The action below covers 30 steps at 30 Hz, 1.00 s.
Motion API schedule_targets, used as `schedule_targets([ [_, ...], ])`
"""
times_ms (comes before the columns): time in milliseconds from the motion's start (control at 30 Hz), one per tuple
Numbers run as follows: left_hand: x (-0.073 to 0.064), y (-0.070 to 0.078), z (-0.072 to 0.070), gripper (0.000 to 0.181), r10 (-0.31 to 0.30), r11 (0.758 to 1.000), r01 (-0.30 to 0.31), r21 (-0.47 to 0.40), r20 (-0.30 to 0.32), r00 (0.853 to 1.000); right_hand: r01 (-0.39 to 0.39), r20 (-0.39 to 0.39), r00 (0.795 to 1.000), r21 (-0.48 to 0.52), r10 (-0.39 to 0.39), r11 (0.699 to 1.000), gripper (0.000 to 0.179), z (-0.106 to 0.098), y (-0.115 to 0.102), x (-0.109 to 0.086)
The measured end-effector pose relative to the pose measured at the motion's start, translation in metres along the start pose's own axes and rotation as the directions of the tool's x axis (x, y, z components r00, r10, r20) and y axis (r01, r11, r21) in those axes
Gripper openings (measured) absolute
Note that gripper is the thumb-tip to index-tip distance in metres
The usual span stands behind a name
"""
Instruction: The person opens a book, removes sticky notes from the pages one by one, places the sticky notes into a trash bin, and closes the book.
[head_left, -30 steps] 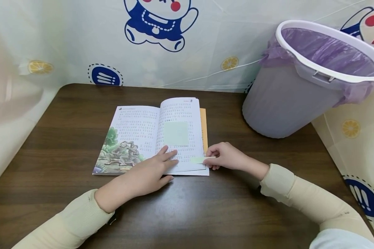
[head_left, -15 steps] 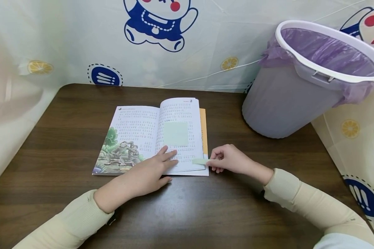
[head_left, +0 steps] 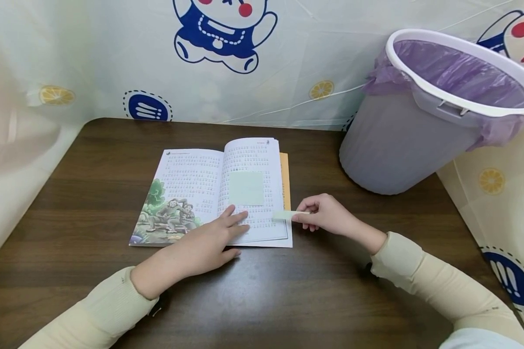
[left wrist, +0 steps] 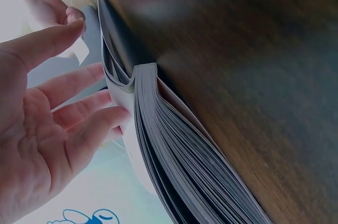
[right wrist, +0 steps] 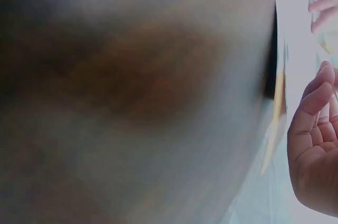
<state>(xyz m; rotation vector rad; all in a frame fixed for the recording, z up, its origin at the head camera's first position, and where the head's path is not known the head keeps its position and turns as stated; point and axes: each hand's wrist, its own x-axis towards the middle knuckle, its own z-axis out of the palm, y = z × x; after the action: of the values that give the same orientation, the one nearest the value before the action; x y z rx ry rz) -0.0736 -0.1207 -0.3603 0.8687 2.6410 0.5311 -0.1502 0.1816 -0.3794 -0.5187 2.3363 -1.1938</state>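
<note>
An open book (head_left: pixel 192 174) lies on the dark wooden table, its left page printed with text and a picture of monkeys under a tree. On the right page sits a square pale green sticky note (head_left: pixel 246 188). My left hand (head_left: pixel 205 245) rests on the lower part of the book with fingers spread. In the left wrist view its fingertips touch the page beside the thick page edges (left wrist: pixel 174 150). My right hand (head_left: pixel 325 213) pinches a narrow pale green paper strip (head_left: pixel 282 214) between thumb and fingers, the strip's free end over the right page's edge.
A grey trash bin (head_left: pixel 384 140) with a white rim and purple liner stands at the back right of the table (head_left: pixel 262 300). A printed curtain (head_left: pixel 288 63) hangs behind and along both sides.
My right hand first drew slightly right with the paper strip, then rose a little away from the table's front. My left hand and the book stay nearly still.
</note>
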Motion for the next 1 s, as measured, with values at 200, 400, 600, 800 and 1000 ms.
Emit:
schedule_targets([
  [200,0.000,-0.001,0.000,0.052,-0.006,1.000,0.006,-0.007,0.002,1.000,0.022,-0.052,0.998,-0.011,-0.023,1.000,0.015,-0.013,-0.011,0.002],
  [400,0.000,-0.001,0.001,0.052,-0.001,1.000,0.001,-0.017,0.006,1.000,0.026,-0.110,0.993,-0.022,-0.028,0.999,0.017,-0.029,-0.020,0.000],
  [600,-0.001,0.000,0.000,0.052,0.003,1.000,-0.003,-0.015,0.000,1.000,0.056,-0.181,0.982,-0.040,-0.062,0.998,0.013,-0.048,-0.032,-0.005],
  [800,-0.001,-0.001,0.000,0.051,0.004,1.000,-0.004,-0.005,-0.001,1.000,0.092,-0.251,0.962,-0.056,-0.104,0.994,0.016,-0.069,-0.048,-0.013],
  [1000,-0.001,-0.001,0.001,0.051,0.000,1.000,0.000,0.000,0.000,1.000,0.125,-0.329,0.934,-0.056,-0.137,0.991,0.019,-0.085,-0.064,-0.024],
])
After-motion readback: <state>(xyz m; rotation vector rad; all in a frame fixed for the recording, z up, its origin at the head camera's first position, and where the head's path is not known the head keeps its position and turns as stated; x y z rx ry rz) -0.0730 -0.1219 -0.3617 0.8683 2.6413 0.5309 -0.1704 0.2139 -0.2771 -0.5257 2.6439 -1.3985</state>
